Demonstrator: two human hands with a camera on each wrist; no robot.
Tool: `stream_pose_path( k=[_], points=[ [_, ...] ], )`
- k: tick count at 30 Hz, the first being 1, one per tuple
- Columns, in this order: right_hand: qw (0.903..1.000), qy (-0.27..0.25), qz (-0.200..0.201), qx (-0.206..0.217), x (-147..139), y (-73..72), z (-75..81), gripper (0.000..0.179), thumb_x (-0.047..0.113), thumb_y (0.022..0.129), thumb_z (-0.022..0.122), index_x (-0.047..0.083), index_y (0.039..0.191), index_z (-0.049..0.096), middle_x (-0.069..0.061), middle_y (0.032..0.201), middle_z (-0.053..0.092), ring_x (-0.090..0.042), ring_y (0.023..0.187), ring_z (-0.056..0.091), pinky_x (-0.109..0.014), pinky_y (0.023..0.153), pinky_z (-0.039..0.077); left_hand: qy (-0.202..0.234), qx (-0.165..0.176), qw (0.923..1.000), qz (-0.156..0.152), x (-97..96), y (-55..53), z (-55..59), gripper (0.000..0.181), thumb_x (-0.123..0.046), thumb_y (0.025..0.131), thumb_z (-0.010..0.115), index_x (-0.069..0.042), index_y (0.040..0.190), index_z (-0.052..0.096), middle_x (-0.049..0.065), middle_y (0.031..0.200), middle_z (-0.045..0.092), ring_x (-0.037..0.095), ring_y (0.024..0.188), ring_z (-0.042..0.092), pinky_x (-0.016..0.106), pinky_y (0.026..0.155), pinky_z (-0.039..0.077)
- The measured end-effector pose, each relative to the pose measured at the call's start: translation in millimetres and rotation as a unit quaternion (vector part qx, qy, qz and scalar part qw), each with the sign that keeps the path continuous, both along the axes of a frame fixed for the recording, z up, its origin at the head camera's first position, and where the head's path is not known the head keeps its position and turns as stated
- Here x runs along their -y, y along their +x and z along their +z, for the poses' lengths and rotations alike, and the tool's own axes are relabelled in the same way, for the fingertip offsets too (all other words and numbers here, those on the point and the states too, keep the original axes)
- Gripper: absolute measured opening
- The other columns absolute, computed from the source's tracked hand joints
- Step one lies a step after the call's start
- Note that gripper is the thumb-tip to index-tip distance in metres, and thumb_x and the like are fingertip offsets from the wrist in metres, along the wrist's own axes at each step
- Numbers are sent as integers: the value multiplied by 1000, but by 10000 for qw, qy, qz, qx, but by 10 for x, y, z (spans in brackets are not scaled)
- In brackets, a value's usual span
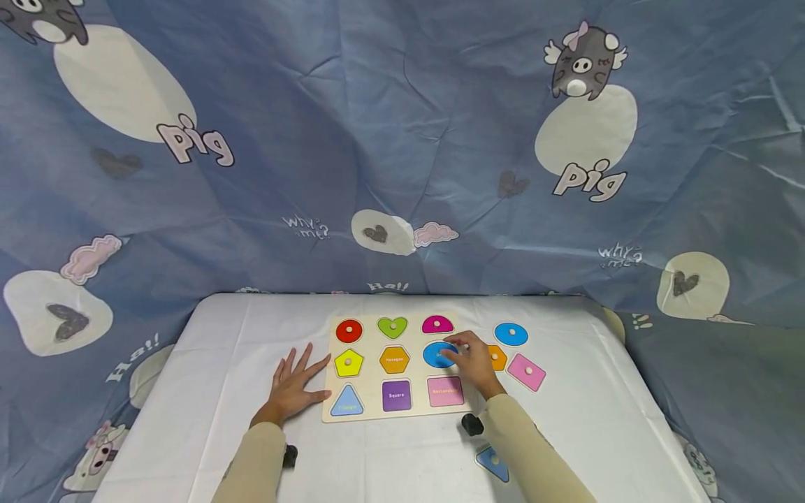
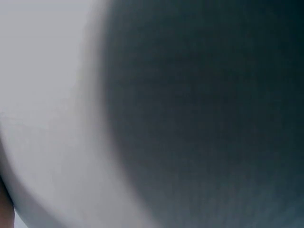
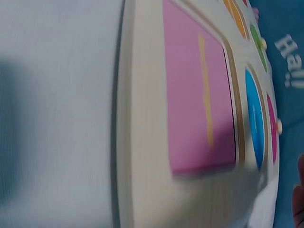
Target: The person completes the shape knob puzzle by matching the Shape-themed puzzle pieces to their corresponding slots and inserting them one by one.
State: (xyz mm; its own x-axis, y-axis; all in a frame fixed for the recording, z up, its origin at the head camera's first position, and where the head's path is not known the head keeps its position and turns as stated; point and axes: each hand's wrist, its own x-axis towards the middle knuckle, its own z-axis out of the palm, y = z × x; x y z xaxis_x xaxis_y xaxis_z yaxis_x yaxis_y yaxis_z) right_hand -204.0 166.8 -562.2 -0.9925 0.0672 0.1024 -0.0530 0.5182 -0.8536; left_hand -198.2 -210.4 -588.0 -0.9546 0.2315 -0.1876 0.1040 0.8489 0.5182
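A pale wooden shape puzzle board (image 1: pixel 371 409) lies on the table. Knobbed pieces sit in it: a red circle (image 1: pixel 349 331), a green heart (image 1: pixel 393 327), a magenta semicircle (image 1: pixel 437 324) and a yellow pentagon (image 1: pixel 349 362). My left hand (image 1: pixel 292 388) spreads its fingers at the board's left edge. My right hand (image 1: pixel 476 363) reaches over the right edge, thumb and forefinger apart above the blue oval recess (image 1: pixel 434 355), with no piece showing between them. In the right wrist view, the pink rectangle recess (image 3: pixel 199 95) fills the middle; only fingertips (image 3: pixel 298 202) show at the right edge.
Right of the board lie a loose blue oval (image 1: pixel 511 334), an orange hexagon (image 1: pixel 498 358) partly behind my right hand, and a pink rectangle (image 1: pixel 527 372). A blue triangle (image 1: pixel 492 464) lies beside my right sleeve. A patterned blue cloth (image 1: pixel 402 154) hangs behind the table.
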Motion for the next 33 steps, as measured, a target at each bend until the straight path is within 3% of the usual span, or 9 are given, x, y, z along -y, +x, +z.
stream_pose_path(
  k=[5,9,14,18,22,28,33],
  points=[
    [9992,239,-325,-69,-232,25,-49,20,9,82,76,7,101,73,-9,102,65,-28,96,56,-43,85,48,-16,-14,10000,-13,-5,-4,-7,75,-39,77,71,-19,145,45,17,160,11,42,145,-5,58,114,-6],
    [9981,264,-539,-102,-434,55,-89,21,6,81,76,4,102,72,-13,104,65,-30,99,59,-45,88,50,-39,-28,10000,-32,-3,-7,-8,75,-39,77,71,-18,145,45,17,160,10,42,145,-5,58,114,-6],
    [9961,149,-861,139,-664,108,-108,24,5,83,74,1,106,71,-17,111,62,-34,105,56,-49,93,49,-66,-57,10000,-35,4,-10,-17,75,-39,78,71,-18,145,45,17,160,10,42,145,-5,57,114,-7],
    [9934,390,-1048,249,-801,142,-129,24,6,83,75,-1,106,71,-19,112,62,-35,103,56,-47,90,48,-27,-66,10000,-58,12,4,-12,76,-41,78,72,-18,145,45,18,160,10,43,145,-4,57,114,-6],
    [9910,669,-1106,336,-877,159,-154,24,8,83,75,-2,104,71,-19,107,61,-32,94,54,-41,82,47,5,-95,9999,-74,19,7,-8,76,-43,77,72,-18,144,46,19,160,11,43,145,-3,57,114,-6],
    [9881,737,-1184,656,-923,181,-216,26,11,84,74,-3,106,70,-20,109,59,-32,95,51,-43,88,47,16,-147,9999,-55,10,13,1,76,-44,77,72,-17,143,47,19,159,13,44,145,-1,57,114,-5],
    [9869,710,-1215,796,-935,178,-266,27,14,85,74,-1,107,71,-19,109,60,-30,94,52,-40,84,46,7,-117,9999,-52,15,7,3,76,-42,76,73,-18,143,46,19,159,13,44,145,-2,58,114,-5]
  ],
)
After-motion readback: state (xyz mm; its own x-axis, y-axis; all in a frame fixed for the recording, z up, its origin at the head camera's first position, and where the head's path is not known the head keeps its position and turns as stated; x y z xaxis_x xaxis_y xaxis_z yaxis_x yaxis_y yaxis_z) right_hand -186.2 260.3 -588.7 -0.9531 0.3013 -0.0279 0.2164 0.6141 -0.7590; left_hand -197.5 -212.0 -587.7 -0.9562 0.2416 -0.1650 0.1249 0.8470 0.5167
